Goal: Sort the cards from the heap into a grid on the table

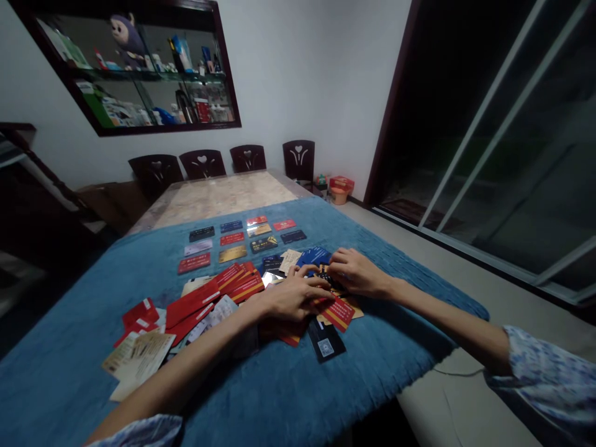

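Observation:
A heap of loose cards covers the near part of a blue cloth (372, 347). My left hand (298, 294) rests over the heap with its fingers spread, above red cards. Close to its right, my right hand (356, 271) has its fingers bent together at dark and gold cards; what they hold is too small to make out. A black card with a square code (326, 340) lies below my hands, beside a red card (341, 313). Blue cards (313, 256) fan out behind them. Red cards (190, 302) and cream papers (142, 363) lie to the left.
Beyond the heap, separate cards lie in rows, among them a gold one (233, 253) and a black one (264, 244). Dark chairs (298, 159) stand past the marble tabletop (223, 195). At the right is a glass sliding door (503, 143); a wall shelf (153, 76) is at upper left.

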Motion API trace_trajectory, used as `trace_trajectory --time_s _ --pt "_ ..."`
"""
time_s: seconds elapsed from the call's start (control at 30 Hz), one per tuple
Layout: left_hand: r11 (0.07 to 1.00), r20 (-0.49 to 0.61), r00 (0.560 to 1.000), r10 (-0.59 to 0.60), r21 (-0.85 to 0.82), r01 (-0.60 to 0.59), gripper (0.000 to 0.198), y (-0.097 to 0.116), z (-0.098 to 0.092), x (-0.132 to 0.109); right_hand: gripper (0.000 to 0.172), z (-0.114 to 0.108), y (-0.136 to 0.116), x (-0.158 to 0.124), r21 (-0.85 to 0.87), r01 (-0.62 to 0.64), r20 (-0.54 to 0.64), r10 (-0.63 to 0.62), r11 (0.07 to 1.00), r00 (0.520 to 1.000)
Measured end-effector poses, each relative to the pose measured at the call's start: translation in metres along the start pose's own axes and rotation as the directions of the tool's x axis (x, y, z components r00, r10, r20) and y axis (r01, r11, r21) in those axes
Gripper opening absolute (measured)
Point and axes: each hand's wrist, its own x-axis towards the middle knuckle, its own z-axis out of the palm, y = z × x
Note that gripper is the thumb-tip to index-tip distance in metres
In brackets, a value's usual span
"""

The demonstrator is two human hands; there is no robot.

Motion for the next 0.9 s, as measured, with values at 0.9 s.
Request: trace_trajectory --time_s 0.9 --pt "0.817 -0.044 0.839 -0.542 0.206 0.539 0.026 -0.016 -0.015 0.014 0.021 0.024 0.025 0.041 0.168 -0.003 -0.004 0.004 0.986 1.000"
